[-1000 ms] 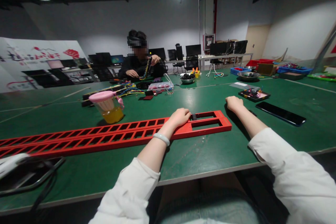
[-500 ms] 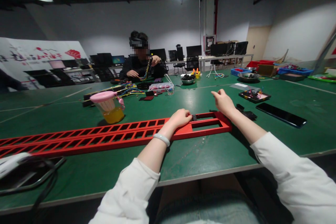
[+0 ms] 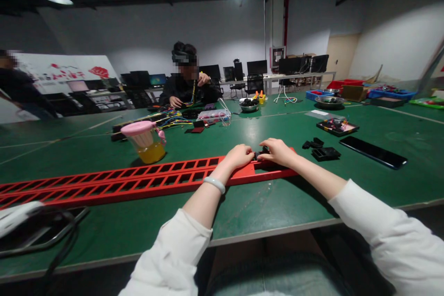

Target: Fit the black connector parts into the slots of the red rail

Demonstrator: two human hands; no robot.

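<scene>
A long red slotted metal rail lies across the green table in front of me. My left hand rests curled on the rail near its right end, fingers closed beside a small black part. My right hand lies over the rail's right end, fingertips pinched on that small black part between the two hands. Several loose black plastic parts lie on the table just right of my right hand.
A pink-lidded cup with yellow liquid stands behind the rail. A black phone and a small tray lie to the right. A person sits across handling coloured wires. Another person is at far left. A metal tray sits near left.
My right hand has left the black parts at the right and come left onto the rail's end, meeting my left hand. My left hand has stayed put.
</scene>
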